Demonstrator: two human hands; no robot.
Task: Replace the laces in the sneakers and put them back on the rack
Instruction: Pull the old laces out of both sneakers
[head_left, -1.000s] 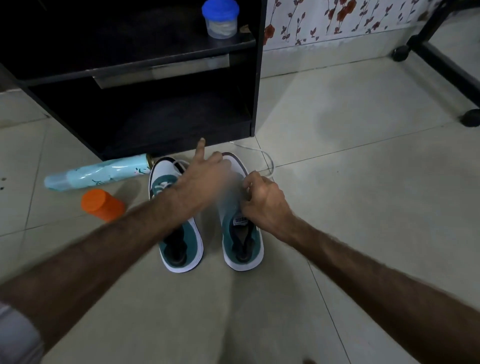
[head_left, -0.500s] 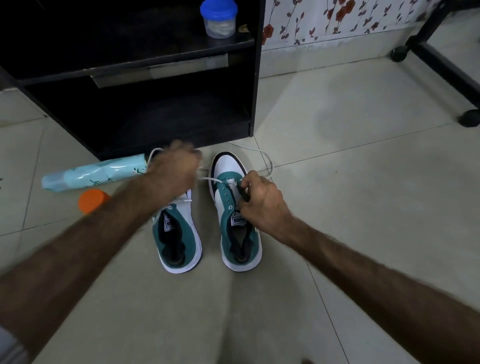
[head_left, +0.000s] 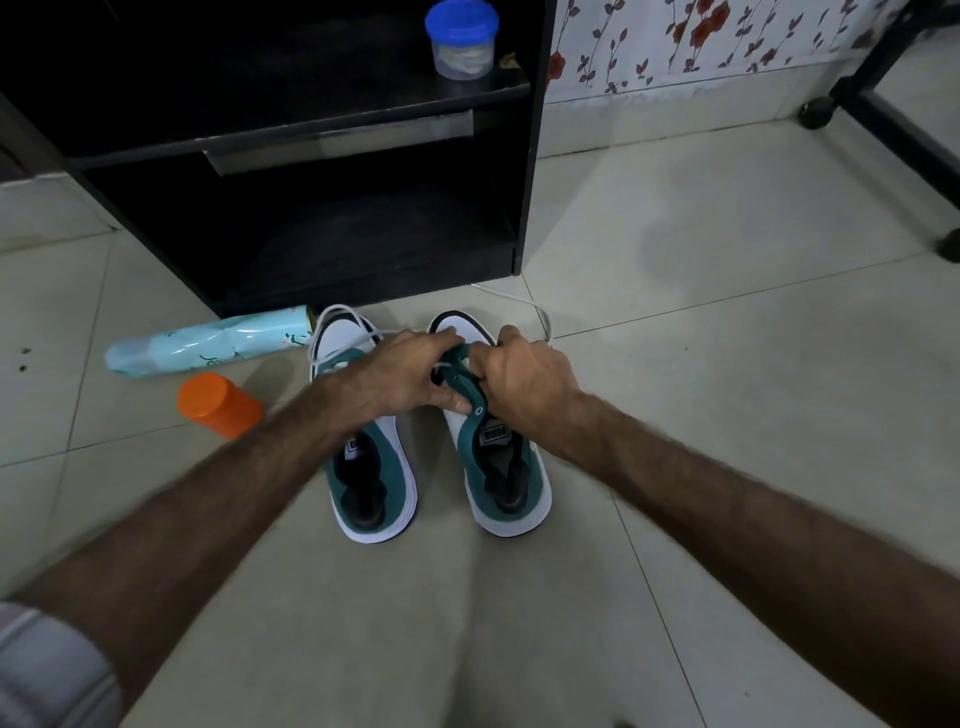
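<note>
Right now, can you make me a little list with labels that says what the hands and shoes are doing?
place: tiled floor in front of a black rack
right sneaker: on the floor, both hands on its front
left hand: fingers curled at the eyelets, white lace running from it
right hand: grips the green eyelet edge
left sneaker: beside it, lace looped over its toe
nearby: orange container, light blue can lying down
on the rack: blue-lidded jar

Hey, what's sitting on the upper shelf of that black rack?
On the rack's upper shelf stands one clear jar with a blue lid, near its right end. The rest of the shelf is too dark to tell.
</note>
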